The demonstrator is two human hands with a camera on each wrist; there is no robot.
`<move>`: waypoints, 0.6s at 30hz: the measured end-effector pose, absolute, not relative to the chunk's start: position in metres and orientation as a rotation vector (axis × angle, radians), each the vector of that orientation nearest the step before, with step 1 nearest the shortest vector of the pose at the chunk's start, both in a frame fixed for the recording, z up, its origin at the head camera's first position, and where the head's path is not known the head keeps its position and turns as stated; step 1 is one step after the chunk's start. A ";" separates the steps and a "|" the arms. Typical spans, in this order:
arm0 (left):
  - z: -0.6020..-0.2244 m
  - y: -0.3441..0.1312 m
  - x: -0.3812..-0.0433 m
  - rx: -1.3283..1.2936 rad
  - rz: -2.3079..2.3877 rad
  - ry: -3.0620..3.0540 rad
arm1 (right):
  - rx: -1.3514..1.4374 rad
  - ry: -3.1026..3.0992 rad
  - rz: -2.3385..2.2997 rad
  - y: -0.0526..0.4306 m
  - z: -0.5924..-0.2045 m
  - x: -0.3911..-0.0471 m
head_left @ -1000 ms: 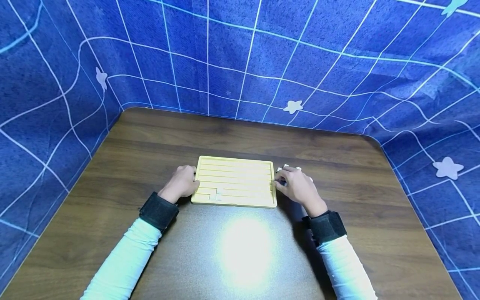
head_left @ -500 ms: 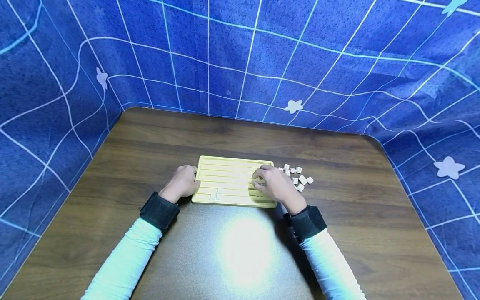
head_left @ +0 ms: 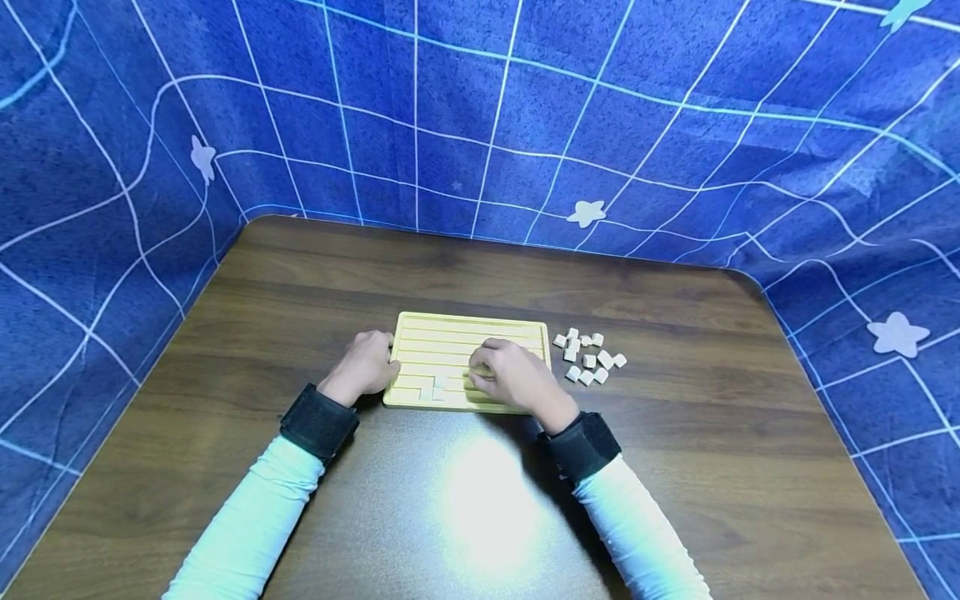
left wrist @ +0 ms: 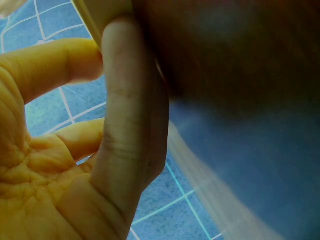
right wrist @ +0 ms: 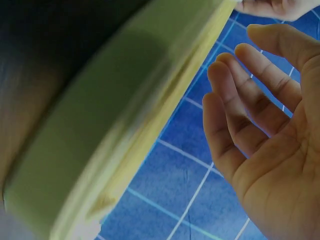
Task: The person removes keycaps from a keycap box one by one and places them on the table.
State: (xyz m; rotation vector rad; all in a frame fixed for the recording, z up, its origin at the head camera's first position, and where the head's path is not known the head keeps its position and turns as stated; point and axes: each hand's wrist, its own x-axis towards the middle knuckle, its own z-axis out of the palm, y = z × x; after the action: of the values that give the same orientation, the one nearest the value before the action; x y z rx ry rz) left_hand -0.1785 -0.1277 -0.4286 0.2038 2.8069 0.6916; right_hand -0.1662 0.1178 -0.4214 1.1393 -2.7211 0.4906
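A shallow yellow tray [head_left: 442,337] with long parallel ridges lies on the table. My left hand [head_left: 362,363] pinches its left edge; the left wrist view shows the thumb and a finger of that hand [left wrist: 115,125] at the rim. Over the tray's lower middle part is my right hand [head_left: 517,377], fingers pointing left. In the right wrist view the fingers of this hand [right wrist: 270,115] are loosely bent, thumb tip apart from the index tip, nothing visible between them. Several small white cubes [head_left: 589,361] lie scattered just right of the tray.
The brown wooden table [head_left: 300,283] carries a bright glare spot [head_left: 491,500] in front of the tray. A blue cloth [head_left: 450,117] with white grid lines and stars hangs behind and at both sides.
My right hand has moved left from beside the tray's right edge to over its middle, uncovering the white cubes. The left hand and the tray have stayed put.
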 end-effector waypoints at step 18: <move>-0.428 -0.128 -0.178 0.204 0.694 2.793 | 1.299 -2.739 0.504 0.082 -0.419 -0.162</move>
State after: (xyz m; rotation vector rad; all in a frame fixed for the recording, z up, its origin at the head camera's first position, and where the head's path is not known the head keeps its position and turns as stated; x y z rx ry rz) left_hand -0.1781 -0.1277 -0.4276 0.2042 2.7933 0.6939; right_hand -0.1619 0.0816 -0.4193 1.2986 -2.7392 0.5035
